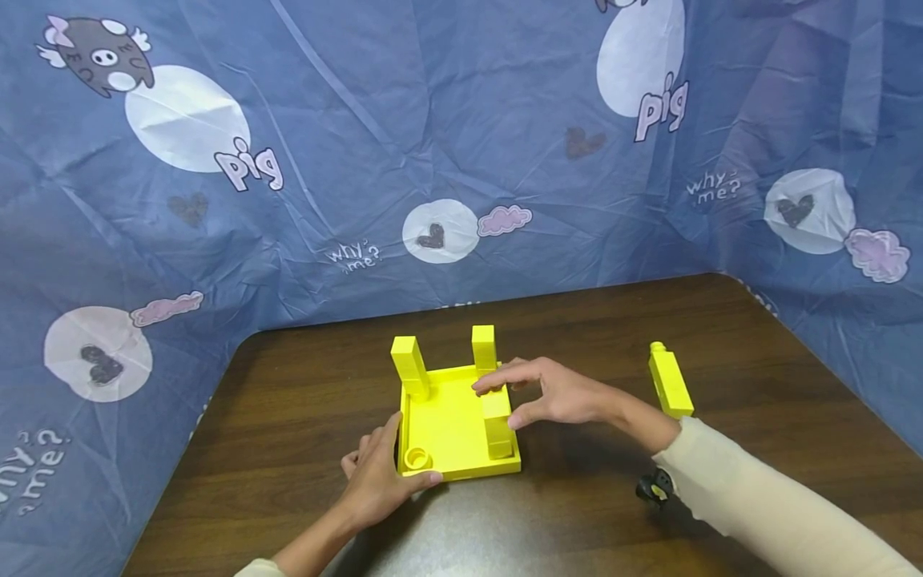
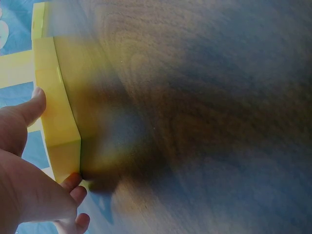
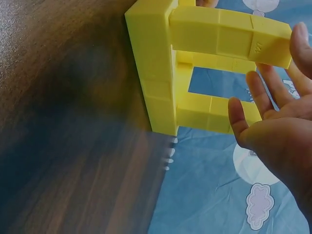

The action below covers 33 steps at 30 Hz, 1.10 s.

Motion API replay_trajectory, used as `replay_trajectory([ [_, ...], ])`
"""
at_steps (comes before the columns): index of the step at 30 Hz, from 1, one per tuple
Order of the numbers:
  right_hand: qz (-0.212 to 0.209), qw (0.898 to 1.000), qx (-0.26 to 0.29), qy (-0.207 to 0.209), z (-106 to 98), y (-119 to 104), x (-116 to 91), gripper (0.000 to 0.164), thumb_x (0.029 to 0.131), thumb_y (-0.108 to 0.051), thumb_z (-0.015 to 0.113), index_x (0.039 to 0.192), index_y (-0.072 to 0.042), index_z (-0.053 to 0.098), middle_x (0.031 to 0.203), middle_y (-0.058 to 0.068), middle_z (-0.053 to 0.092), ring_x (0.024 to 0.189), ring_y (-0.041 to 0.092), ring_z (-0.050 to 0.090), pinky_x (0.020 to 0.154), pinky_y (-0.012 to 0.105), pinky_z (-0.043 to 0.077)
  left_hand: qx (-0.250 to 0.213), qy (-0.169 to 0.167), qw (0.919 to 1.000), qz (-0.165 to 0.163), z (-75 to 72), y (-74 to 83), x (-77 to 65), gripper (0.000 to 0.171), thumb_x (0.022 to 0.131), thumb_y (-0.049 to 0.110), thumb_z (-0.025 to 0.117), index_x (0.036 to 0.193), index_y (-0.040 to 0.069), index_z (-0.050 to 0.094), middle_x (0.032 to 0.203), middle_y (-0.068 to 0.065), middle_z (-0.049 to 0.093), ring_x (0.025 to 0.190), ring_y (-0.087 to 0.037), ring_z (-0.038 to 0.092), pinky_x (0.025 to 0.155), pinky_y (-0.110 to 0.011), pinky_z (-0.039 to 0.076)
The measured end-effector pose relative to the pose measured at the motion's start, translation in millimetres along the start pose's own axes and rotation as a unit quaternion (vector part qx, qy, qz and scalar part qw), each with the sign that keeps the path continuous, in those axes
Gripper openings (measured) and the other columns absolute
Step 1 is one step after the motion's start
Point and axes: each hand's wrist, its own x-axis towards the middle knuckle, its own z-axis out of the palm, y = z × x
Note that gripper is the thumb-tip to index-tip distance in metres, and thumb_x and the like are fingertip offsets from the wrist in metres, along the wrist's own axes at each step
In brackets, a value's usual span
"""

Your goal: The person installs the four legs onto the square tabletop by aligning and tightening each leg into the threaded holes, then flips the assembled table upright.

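Observation:
A yellow square base (image 1: 450, 425) with a raised rim lies on the table. Three square yellow legs stand upright on it: a far-left leg (image 1: 409, 365), a far-right leg (image 1: 484, 349) and a near-right leg (image 1: 497, 429). An open round socket (image 1: 417, 458) shows at its near-left corner. My left hand (image 1: 378, 477) grips that corner, thumb along the near side and fingers on the left side. Around the top of the near-right leg, my right hand (image 1: 562, 393) has its fingers loosely spread, with the thumb (image 3: 300, 46) right at the leg's end.
A loose yellow leg (image 1: 671, 383) with a round peg on one end lies to the right, beyond my right forearm. The brown wooden table (image 1: 303, 417) ends at a blue printed cloth (image 1: 360, 160) hanging behind and at the sides.

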Motion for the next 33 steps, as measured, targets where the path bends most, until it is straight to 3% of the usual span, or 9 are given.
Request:
replay_trajectory([
  [2, 0.01, 1.0, -0.001, -0.001, 0.6, -0.6, -0.5, 0.047, 0.085, -0.021, 0.073, 0.13, -0.017, 0.062, 0.129, -0.006, 0.061, 0.136, 0.029, 0.036, 0.108, 0.059, 0.021, 0.0, 0.0, 1.0, 0.0, 0.1, 0.3, 0.2, 0.111, 0.062, 0.055, 0.084, 0.147, 0.006, 0.033, 0.129, -0.015, 0.052, 0.107, -0.028, 0.042, 0.083, -0.051, 0.018],
  [10, 0.019, 0.999, 0.009, 0.03, 7.2, -0.4, 0.2, 0.04, 0.081, -0.016, 0.076, 0.12, -0.016, 0.065, 0.123, -0.005, 0.063, 0.126, 0.021, 0.047, 0.106, 0.056, 0.027, -0.003, -0.001, 1.0, 0.002, 0.4, 1.1, 0.0, 0.11, 0.063, 0.054, 0.084, 0.147, 0.006, 0.033, 0.131, -0.015, 0.052, 0.109, -0.028, 0.042, 0.083, -0.051, 0.018],
  [18, 0.026, 0.998, 0.012, 0.048, 10.1, 1.1, 0.7, 0.039, 0.08, -0.011, 0.075, 0.118, -0.015, 0.067, 0.121, -0.003, 0.065, 0.133, 0.028, 0.042, 0.112, 0.055, 0.017, -0.005, 0.0, 1.0, 0.004, -0.4, 2.1, 0.4, 0.108, 0.064, 0.052, 0.085, 0.147, 0.006, 0.033, 0.131, -0.015, 0.052, 0.108, -0.027, 0.042, 0.083, -0.05, 0.018],
  [24, 0.021, 0.998, 0.029, 0.053, 11.9, 4.1, 1.8, 0.039, 0.078, -0.013, 0.078, 0.115, -0.011, 0.069, 0.116, -0.001, 0.067, 0.122, 0.026, 0.051, 0.105, 0.058, 0.029, -0.006, -0.008, 0.9999, 0.0, -0.6, 2.0, 1.6, 0.103, 0.066, 0.051, 0.084, 0.146, 0.01, 0.035, 0.126, -0.012, 0.054, 0.106, -0.026, 0.042, 0.083, -0.051, 0.018],
  [29, 0.021, 0.998, 0.025, 0.053, 12.4, 4.0, 1.1, 0.04, 0.078, -0.017, 0.079, 0.116, -0.013, 0.069, 0.117, -0.006, 0.066, 0.124, 0.02, 0.049, 0.108, 0.056, 0.025, -0.002, -0.01, 1.0, 0.0, -0.6, 1.1, 2.3, 0.102, 0.067, 0.051, 0.083, 0.147, 0.011, 0.035, 0.124, -0.011, 0.054, 0.105, -0.026, 0.042, 0.083, -0.051, 0.018],
  [33, 0.021, 0.998, 0.03, 0.05, 11.6, 3.5, 0.0, 0.041, 0.079, -0.018, 0.079, 0.118, -0.015, 0.068, 0.119, -0.005, 0.065, 0.12, 0.021, 0.05, 0.103, 0.058, 0.029, 0.001, -0.009, 1.0, 0.001, -0.5, 0.9, 2.7, 0.101, 0.067, 0.052, 0.083, 0.147, 0.012, 0.035, 0.123, -0.01, 0.054, 0.105, -0.025, 0.042, 0.083, -0.051, 0.018],
])
